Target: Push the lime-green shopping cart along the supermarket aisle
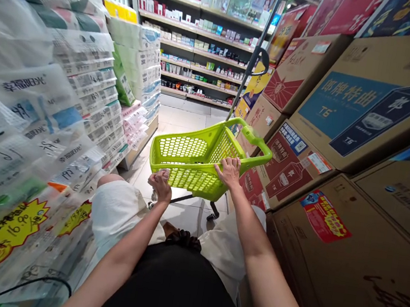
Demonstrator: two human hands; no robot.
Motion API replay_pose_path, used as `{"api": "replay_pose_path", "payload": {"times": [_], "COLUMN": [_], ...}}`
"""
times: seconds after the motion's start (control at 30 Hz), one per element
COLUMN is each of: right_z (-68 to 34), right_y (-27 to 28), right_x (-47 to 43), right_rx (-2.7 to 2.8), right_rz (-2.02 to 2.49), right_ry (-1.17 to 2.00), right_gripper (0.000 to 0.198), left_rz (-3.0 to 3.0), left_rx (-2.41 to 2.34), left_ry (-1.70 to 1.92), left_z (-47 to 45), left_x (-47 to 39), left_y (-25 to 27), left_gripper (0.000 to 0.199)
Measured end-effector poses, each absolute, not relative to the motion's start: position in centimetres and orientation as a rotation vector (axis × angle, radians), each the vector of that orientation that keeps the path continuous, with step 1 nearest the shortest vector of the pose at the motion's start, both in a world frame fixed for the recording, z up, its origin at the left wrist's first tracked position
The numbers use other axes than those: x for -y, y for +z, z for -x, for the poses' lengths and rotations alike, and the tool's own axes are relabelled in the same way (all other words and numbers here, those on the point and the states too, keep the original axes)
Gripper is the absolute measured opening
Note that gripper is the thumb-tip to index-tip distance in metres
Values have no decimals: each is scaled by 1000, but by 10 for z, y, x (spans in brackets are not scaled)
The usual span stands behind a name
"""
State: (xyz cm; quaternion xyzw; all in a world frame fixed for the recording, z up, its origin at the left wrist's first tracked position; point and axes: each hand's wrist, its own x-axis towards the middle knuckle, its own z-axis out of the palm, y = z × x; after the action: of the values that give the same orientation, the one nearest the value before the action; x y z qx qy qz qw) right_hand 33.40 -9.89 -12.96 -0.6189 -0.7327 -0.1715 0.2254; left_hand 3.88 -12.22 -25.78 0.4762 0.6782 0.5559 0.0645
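Right hand [229, 172] holds the green shopping cart [195, 179] by its near rim, fingers bent over the edge, though how firmly cannot be told; the left hand [160, 188] is curled tight around a small crumpled cloth [164, 173] at the cart's front corner, and whether the cloth touches the basket is unclear. The cart stands upright in the aisle, just ahead of the person's knees, between stacked paper packs [94, 91] on the left and cardboard boxes [366, 103] on the right. Because it stands on wheels [213, 216], a push from the left hand could roll or swing it if the right hand's hold is loose. Its handle [265, 149] is close to the boxes, so such a turn might knock them. A snag of the cloth on the basket's holes could also pull it from the fingers. Tipping seems a lesser risk, likeliest if the rim were pressed hard.
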Motion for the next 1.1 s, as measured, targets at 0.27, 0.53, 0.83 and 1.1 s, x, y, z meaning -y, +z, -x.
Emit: {"api": "replay_pose_path", "payload": {"times": [0.27,0.53,0.83,1.1], "right_z": [-333,-345,-352,-347], "right_y": [-131,-134,-136,-132], "right_x": [104,111,115,120], "right_rx": [2004,1978,1949,1960], "right_rz": [1699,1698,1714,1672], "right_ry": [-448,-403,-372,-367], "right_gripper": [34,32,27,29], "left_rz": [-1581,-1946,-1959,-1961], "left_rx": [-1979,-1859,-1743,-1617], "left_ry": [1556,1541,1453,1398], "left_z": [-48,-67,-84,-89], "left_x": [139,128,137,138], "left_y": [-268,-240,-246,-252], "left_gripper": [31,40,44,34]}}
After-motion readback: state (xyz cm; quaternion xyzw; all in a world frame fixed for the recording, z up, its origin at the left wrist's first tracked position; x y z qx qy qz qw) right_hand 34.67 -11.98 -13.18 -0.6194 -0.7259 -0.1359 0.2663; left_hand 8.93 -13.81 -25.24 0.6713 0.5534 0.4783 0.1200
